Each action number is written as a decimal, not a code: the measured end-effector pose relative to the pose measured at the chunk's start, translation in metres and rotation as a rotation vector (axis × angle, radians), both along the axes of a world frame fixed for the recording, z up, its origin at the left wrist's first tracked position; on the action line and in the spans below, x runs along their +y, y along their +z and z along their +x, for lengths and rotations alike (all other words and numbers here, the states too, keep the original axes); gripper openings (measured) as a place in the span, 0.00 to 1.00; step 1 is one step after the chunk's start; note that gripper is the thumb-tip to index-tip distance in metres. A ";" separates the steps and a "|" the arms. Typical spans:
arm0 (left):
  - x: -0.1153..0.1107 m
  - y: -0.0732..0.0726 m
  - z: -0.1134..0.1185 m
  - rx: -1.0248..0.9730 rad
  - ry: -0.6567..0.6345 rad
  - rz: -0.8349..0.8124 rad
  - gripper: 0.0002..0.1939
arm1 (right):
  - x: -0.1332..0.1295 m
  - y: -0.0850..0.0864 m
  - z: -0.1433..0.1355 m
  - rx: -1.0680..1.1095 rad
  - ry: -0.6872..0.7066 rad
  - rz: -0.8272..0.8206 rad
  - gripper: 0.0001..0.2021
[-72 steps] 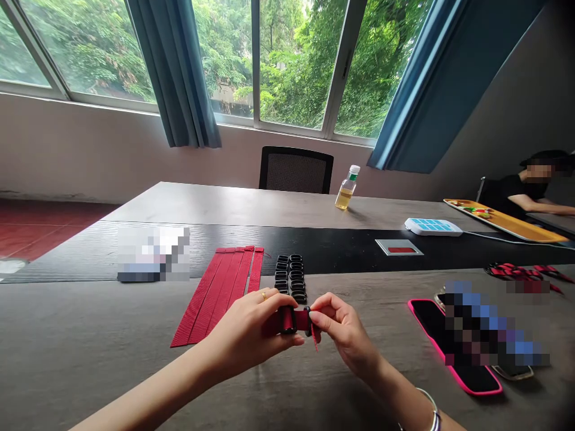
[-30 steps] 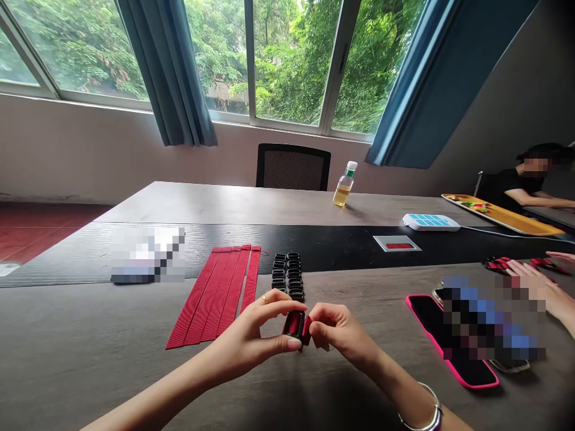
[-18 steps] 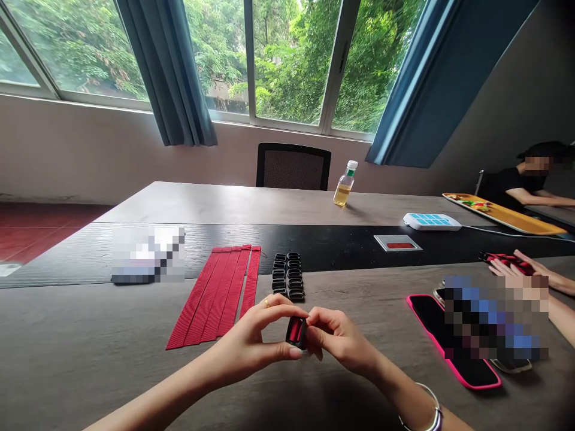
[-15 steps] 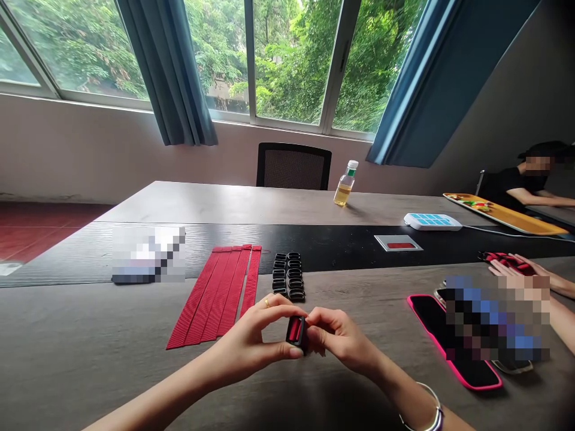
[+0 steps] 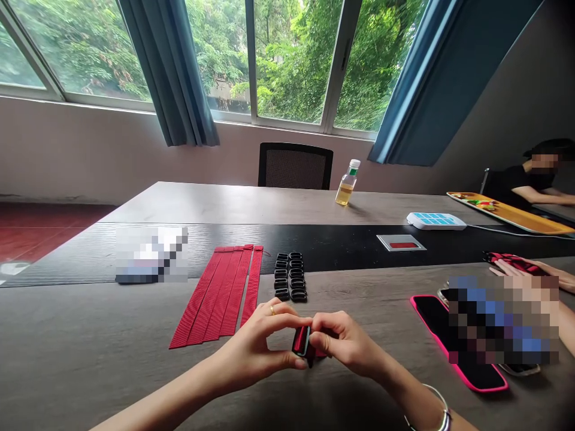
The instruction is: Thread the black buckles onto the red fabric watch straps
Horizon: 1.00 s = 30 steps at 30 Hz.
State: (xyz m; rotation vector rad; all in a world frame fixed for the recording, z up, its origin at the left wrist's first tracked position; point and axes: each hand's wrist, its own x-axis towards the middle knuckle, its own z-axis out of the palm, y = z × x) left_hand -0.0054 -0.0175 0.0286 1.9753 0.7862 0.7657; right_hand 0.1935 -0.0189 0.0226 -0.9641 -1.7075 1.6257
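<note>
Between thumb and fingers, my left hand (image 5: 265, 338) grips a small black buckle (image 5: 300, 342) with red webbing inside it. My right hand (image 5: 344, 342) pinches at the buckle's right side, where a bit of red strap shows below the fingers; the exact grip is partly hidden. Beyond my left hand lie several flat red straps (image 5: 220, 293) side by side, with a separate narrower-looking one (image 5: 253, 281) at their right. Two columns of black buckles (image 5: 290, 275) lie just beyond my hands.
A pink-edged phone (image 5: 453, 344) lies at the right, near another person's hands (image 5: 534, 275) on red straps. Farther back are a bottle (image 5: 345, 184), a white power strip (image 5: 435, 221), a small card (image 5: 401, 243) and an orange tray (image 5: 512, 214). A blurred item lies left.
The buckle has tilted between my hands, and red strap now shows below my right fingers. Both hands sit slightly farther right and lower in view.
</note>
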 end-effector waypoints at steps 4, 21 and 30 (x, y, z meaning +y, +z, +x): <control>0.000 -0.002 0.002 -0.016 0.022 -0.037 0.21 | -0.002 -0.006 -0.008 0.108 -0.075 -0.083 0.24; 0.001 -0.002 0.007 -0.297 0.028 -0.600 0.19 | -0.006 -0.004 -0.008 0.269 -0.056 0.084 0.11; -0.006 0.004 0.010 -0.286 0.022 -0.833 0.20 | -0.010 -0.004 -0.010 0.059 -0.164 0.532 0.06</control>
